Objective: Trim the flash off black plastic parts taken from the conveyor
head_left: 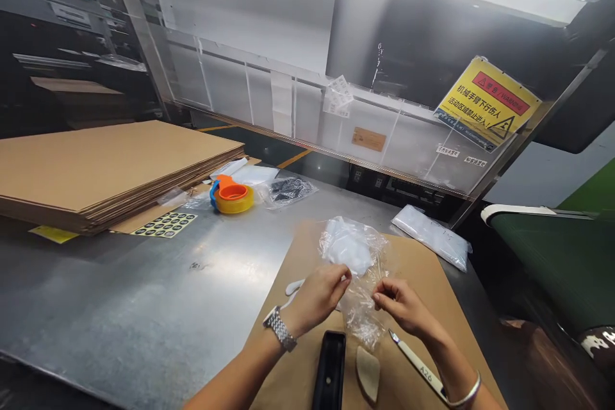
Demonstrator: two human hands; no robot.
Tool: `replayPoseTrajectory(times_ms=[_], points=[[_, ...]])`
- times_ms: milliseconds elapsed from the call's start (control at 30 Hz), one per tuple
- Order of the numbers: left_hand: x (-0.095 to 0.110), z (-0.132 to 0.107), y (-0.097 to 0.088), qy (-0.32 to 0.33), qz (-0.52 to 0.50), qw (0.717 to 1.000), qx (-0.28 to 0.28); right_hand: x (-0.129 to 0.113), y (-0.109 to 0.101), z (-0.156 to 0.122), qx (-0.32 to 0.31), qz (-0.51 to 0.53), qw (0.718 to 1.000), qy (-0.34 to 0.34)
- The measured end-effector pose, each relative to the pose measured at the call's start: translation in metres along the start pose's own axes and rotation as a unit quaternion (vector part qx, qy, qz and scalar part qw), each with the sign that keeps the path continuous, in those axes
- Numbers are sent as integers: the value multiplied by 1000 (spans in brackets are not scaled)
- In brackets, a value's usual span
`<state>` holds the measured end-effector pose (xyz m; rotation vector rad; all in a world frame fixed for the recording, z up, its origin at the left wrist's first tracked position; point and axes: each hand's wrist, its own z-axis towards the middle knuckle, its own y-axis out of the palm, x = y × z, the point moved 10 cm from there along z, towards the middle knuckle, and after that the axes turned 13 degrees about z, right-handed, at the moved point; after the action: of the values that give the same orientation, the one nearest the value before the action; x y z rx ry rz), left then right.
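A clear plastic bag [366, 295] with something white [346, 248] inside lies on a brown cardboard sheet [418, 262]. My left hand [319, 300] pinches the bag's near left side, fingers closed. On the opposite side my right hand [402, 305] is also closed, its fingertips pinching the bag's film. Below the hands are a long black tray [329, 368] and a beige curved piece [368, 373]. A slim scalpel-like knife [417, 364] marked A26 lies beside them, partly under my right forearm. A white rounded object [294, 287] peeks out behind my left wrist.
Stacked cardboard [110, 166] stands at the left of the metal table [158, 307]. Near it are a tape roll in an orange holder [233, 195], a sticker sheet [168, 224] and a bagged dark item [291, 189]. A white packet [432, 237] lies right, beside a green conveyor [557, 256].
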<state>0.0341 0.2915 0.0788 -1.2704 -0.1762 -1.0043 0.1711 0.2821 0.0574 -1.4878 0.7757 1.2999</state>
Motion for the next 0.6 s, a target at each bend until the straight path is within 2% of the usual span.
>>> replayPoseTrajectory(times_ms=[67,133,200,267,333,433,600], points=[[3,-14,-11,-29,21,997,63,-1,0,0,34,-15,999,-13],[8,-30,-11,-51,15,994,91,-5,4,-2,58,-27,998,-26],[9,-41,4,-83,-83,991,63,-11,15,-6,65,-40,996,-39],[5,-49,24,-121,-227,966,27,-18,31,-10,55,-50,996,-52],[1,-54,36,-145,-302,942,16,-23,46,-14,37,-55,996,-61],[-13,-61,40,-169,-298,939,35,-22,58,-16,24,-50,997,-61],[-38,-79,29,-208,-215,948,107,-8,40,-18,96,-65,992,-59]])
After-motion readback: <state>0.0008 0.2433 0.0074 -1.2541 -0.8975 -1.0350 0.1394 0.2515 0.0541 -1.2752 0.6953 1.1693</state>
